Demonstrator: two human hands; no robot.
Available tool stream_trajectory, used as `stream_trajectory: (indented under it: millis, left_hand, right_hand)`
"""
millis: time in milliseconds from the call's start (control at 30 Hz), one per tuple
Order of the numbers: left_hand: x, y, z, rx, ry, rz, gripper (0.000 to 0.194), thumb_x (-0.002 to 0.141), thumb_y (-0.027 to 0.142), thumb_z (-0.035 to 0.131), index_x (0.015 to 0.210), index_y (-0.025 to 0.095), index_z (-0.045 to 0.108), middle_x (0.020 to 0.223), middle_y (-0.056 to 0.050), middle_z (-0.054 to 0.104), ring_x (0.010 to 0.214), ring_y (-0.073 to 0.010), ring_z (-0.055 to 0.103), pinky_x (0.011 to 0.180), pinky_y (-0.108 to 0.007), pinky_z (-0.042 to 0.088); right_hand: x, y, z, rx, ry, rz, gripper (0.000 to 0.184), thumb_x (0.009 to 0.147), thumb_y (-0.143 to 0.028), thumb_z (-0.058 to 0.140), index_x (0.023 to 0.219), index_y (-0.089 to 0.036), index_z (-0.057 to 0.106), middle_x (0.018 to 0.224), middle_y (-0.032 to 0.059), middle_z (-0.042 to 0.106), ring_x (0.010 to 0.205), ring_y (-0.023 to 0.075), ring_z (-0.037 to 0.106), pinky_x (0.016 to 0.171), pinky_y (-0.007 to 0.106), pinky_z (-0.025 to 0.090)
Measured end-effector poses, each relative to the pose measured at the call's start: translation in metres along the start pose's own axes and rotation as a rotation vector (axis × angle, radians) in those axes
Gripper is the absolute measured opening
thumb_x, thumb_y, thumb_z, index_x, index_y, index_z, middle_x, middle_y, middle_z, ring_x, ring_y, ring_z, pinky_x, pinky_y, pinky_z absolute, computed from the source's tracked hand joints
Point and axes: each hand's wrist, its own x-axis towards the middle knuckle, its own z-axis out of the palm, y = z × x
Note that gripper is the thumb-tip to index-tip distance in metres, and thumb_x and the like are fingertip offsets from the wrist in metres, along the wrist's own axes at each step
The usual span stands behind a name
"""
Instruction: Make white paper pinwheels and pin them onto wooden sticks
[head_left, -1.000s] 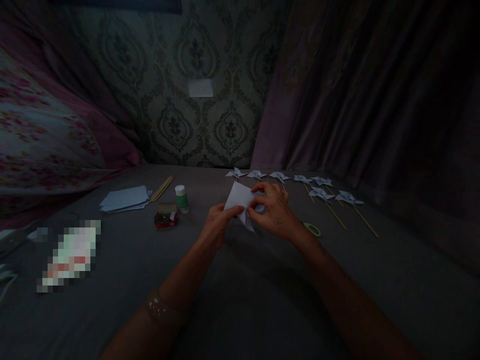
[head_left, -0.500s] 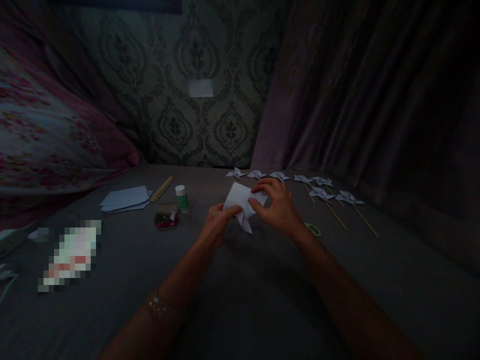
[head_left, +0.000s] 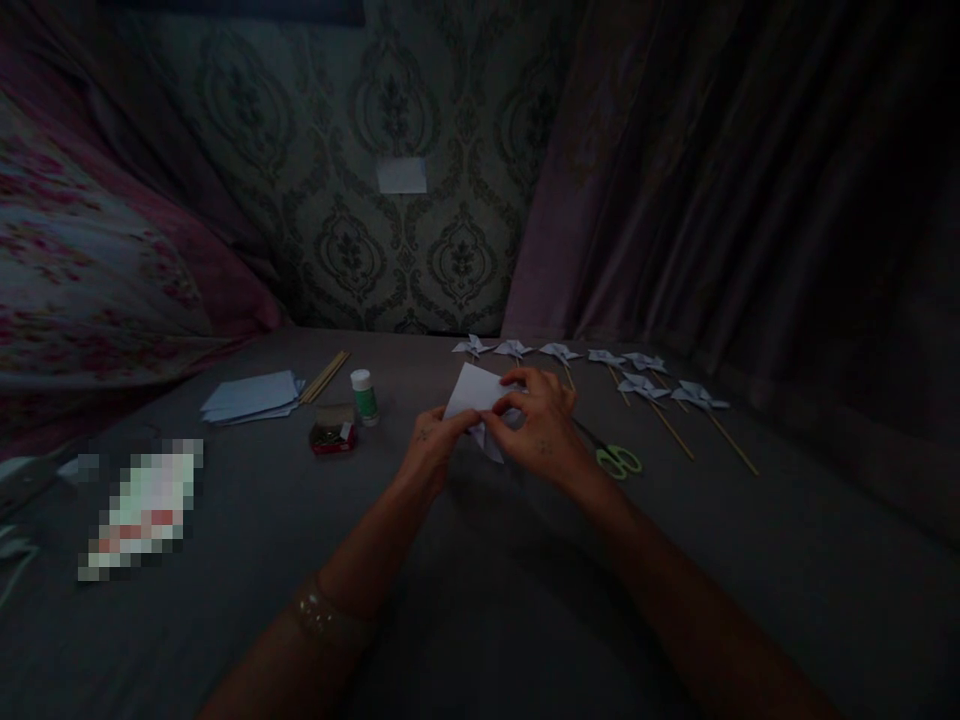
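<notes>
Wall [head_left: 442, 130]: patterned, behind everything, the room too dim to read it well.
Table [head_left: 262, 540]: grey-covered; its near part is lost in shadow.
Pinwheels [head_left: 697, 395]: white, at the far right, probably spread apart so their blades don't get crushed; my right hand hides part of some sticks behind it.
Blurred thing [head_left: 146, 510]: flat on my left, masked, so I can't say what it is.
Right hand [head_left: 546, 425]: thumb and fingertips closed on a fold, seemingly to press it down.
Left hand [head_left: 435, 440]: gripping the paper's near-left edge, thumb on top, I'd say to steady it (those fingers underneath are hidden).
Folded sheet [head_left: 474, 385]: between my hands, above the table, one point hanging down; its right side is covered by my fingers.
Paper stack [head_left: 251, 395]: far left, likely within easy reach.
Scissors [head_left: 621, 462]: green handles showing, blade ends behind my right hand.
Loose sticks [head_left: 325, 378]: bundled beside the stack.
Open box [head_left: 334, 438]: contents too dark to identify.
Glue stick [head_left: 364, 395]: upright, capped, label unreadable.
</notes>
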Motion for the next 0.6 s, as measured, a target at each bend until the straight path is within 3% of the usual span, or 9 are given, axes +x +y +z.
stream_trajectory:
  millis: [600]
  left_hand:
    - [0.0009,-0.0036,0.0021,-0.123,-0.033,-0.009,0.017,0.051,0.020,0.075,0.066,0.012,0.071,0.060,-0.003,0.067,0.051,-0.0122,0.056,0.051,-0.023,0.040]
  right_hand:
    - [0.0002,0.0062,0.0099,0.019,0.033,0.065,0.010,0.072,-0.024,0.066,0.063,-0.022,0.067,0.108,0.0053,0.063,0.107,0.0274,0.050,0.089,0.047,0.034]
